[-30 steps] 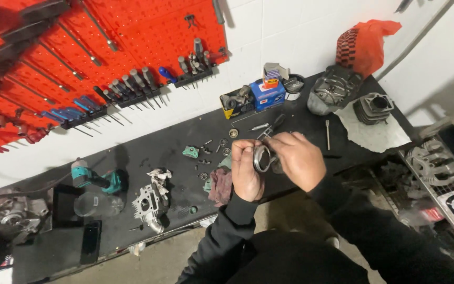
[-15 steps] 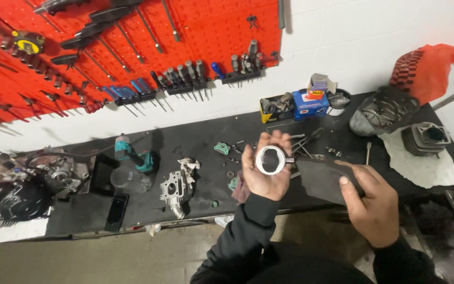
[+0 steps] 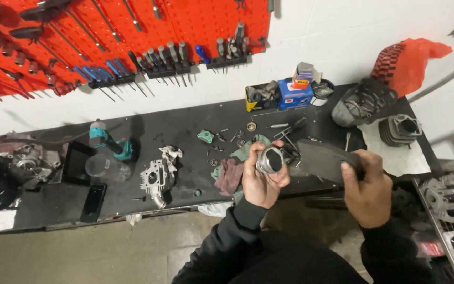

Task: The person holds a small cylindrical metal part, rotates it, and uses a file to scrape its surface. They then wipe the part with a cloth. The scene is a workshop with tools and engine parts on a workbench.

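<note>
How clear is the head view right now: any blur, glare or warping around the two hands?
Head view: left hand and the metal ring it holds are fairly sharp; right hand and its dark flat piece are slightly soft; wide-angle bending tilts the black bench; even light, soft shadows under the pegboard tools.

Single view from a head-worn camera, looking steeply down and forward over the person's own arms. The black table (image 3: 185, 121) runs across the middle of the frame, tilted slightly down to the left; the red pegboard (image 3: 106, 31) on the white wall fills the upper left, and the concrete floor (image 3: 80, 252) shows along the bottom. The left hand (image 3: 261, 179) and right hand (image 3: 366, 189) sit close to the lens, right of centre. No second view is present, so no part of the scene is shared.
</note>
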